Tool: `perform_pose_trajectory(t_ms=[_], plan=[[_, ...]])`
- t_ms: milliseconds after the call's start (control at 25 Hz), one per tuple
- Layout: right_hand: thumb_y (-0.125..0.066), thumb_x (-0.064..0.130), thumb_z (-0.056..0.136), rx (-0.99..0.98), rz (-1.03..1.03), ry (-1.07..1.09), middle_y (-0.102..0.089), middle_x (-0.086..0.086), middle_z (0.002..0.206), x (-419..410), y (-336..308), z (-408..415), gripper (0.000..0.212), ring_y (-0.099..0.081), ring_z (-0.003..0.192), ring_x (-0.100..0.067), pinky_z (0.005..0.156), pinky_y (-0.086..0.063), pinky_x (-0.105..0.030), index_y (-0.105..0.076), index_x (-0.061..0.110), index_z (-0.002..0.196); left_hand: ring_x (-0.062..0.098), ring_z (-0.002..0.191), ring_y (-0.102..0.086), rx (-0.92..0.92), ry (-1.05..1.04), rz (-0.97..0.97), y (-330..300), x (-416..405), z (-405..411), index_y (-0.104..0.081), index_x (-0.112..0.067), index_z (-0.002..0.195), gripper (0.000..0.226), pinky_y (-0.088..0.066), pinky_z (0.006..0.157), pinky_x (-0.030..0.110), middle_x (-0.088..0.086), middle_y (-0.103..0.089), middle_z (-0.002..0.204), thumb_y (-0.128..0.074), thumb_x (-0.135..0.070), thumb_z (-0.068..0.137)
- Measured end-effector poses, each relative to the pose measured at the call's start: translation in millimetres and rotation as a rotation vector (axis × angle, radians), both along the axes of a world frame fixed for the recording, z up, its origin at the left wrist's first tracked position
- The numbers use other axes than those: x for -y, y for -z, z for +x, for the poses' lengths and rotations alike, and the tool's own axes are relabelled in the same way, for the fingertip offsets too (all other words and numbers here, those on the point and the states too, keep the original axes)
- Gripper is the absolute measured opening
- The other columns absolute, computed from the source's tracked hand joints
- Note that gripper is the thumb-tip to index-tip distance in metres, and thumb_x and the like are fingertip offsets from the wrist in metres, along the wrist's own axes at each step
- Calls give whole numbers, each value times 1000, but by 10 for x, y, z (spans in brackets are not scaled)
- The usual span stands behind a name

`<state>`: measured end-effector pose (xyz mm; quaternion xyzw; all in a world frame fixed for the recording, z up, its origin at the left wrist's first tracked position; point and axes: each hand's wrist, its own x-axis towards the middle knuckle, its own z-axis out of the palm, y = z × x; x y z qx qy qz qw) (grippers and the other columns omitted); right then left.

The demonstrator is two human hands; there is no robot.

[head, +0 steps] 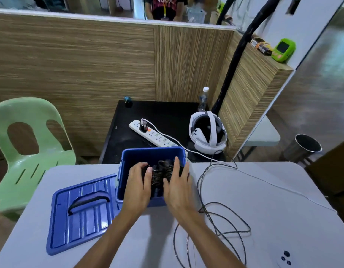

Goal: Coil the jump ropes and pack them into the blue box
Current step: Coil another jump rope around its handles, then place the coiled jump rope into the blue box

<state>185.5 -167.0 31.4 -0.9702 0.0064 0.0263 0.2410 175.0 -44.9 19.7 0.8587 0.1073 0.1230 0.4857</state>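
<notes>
A: How do my hands hold the bundle?

B: My left hand [138,181] and right hand [177,182] press in on the two sides of a dark coiled jump rope [161,174], fingers curled round it, inside the blue box [128,159] at the table's far middle.

A: Which step is this?

B: I judge it to be packing: one coil is being seated in the box. A second rope [215,219] lies in loose loops on the white table [264,209], to the right of the box and nearer me, not yet coiled.

A: And the lid?

B: The blue lid [80,211] lies flat to the left of the box, touching its corner.

A: What does the next move call for?

B: Probably letting go without the coil springing open, then gathering the loose rope into even loops small enough for the room left in the box.
</notes>
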Motion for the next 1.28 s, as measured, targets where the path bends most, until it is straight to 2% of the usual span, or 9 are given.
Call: perform_pose_trajectory(t_ms=[120, 360, 520, 640, 760, 840, 920, 1080, 1280], plan=[[-47, 27, 101, -50, -117, 38, 7, -17, 163, -145, 155, 299, 76, -21, 145, -37, 115, -28, -44, 5, 20, 156, 18, 133, -39, -27, 73, 183, 214, -200, 245, -49, -14, 131, 45, -32, 112, 34, 4, -45, 140, -38, -42, 98], [-57, 9, 93, -138, -263, 8, -3, -18, 162, -352, 437, 736, 75, -17, 145, -38, 118, -23, -46, -13, 20, 153, 17, 145, -20, -78, 221, 352, 422, -352, 581, -41, -14, 142, 52, -22, 116, 35, 5, -31, 154, -37, -44, 100], [-53, 0, 88, -267, -281, -25, 24, -21, 158, -395, 715, 762, 87, 20, 147, -34, 122, 4, -43, 1, 14, 155, 21, 149, -6, -164, 305, 391, 569, -351, 686, -33, -14, 147, 55, -19, 119, 45, 9, -18, 159, -34, -44, 101], [-50, 17, 93, -375, -313, -49, 42, -18, 150, -362, 793, 792, 95, 34, 142, -29, 119, 15, -42, 26, 15, 150, 27, 149, 5, -263, 383, 516, 733, -358, 684, -21, -13, 151, 68, -6, 122, 44, 16, -3, 161, -16, -55, 99], [-34, 38, 101, -514, -261, -64, 45, -15, 147, -345, 780, 844, 84, 36, 141, -25, 117, 20, -39, 32, 11, 147, 31, 146, 17, -411, 497, 703, 806, -355, 687, 0, -12, 154, 86, 7, 119, 45, 18, 13, 159, 15, -60, 84], [-29, 40, 101, -534, -243, -80, 44, -16, 148, -331, 758, 853, 81, 36, 141, -25, 117, 21, -39, 32, 10, 147, 32, 145, 22, -486, 591, 850, 780, -337, 721, 9, -14, 153, 64, 9, 119, 49, 15, 21, 158, -4, -45, 99], [-32, 29, 99, -543, -166, -110, 41, -15, 150, -270, 722, 859, 81, 33, 142, -24, 118, 18, -38, 29, 9, 148, 30, 146, 20, -493, 656, 955, 750, -312, 751, 14, -14, 152, 65, 6, 119, 50, 12, 23, 158, -28, -25, 103], [-52, 4, 90, -546, -153, -202, 39, -15, 152, -103, 693, 790, 99, 29, 144, -26, 120, 11, -37, 28, 4, 148, 26, 148, 10, -523, 631, 1144, 795, -288, 740, 18, -16, 151, 65, 6, 117, 53, 5, 18, 160, -25, -28, 104], [-65, -2, 83, -545, -104, -85, 43, -13, 150, -319, 797, 805, 115, 31, 143, -30, 121, 7, -44, 30, 7, 148, 27, 148, 12, -579, 635, 1197, 797, -276, 751, 18, -15, 151, 64, 7, 117, 52, 6, 16, 160, -22, -33, 104]])
